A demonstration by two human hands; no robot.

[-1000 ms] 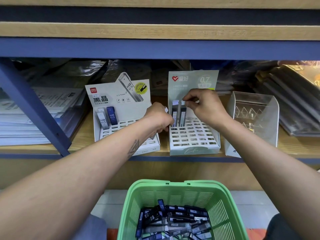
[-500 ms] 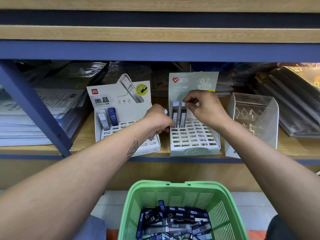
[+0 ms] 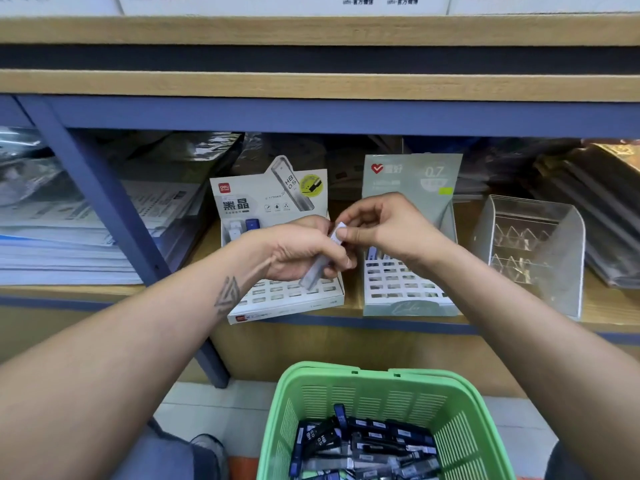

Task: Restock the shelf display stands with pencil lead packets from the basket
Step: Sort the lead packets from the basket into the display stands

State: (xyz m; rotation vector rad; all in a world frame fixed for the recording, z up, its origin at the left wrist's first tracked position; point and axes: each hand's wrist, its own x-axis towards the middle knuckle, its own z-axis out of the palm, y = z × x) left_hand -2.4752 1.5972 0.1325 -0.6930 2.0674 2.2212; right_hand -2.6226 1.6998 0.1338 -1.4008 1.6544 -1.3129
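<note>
The left hand is gripping a pencil lead packet, fingers curled round it, in front of the white display stand. The right hand is pinching the packet's top end between thumb and fingertips, just near the green-grey stand. More packets are lying in the green basket nearest us.

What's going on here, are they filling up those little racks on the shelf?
Yes. A person stands at a shelf with a green basket of pencil lead packets below. The left hand grips a grey lead packet, and the right hand pinches its white top end, between the two display stands. The HB 0.5 stand and the 0.7 stand each hold only a few packets, with most slots empty.
</note>
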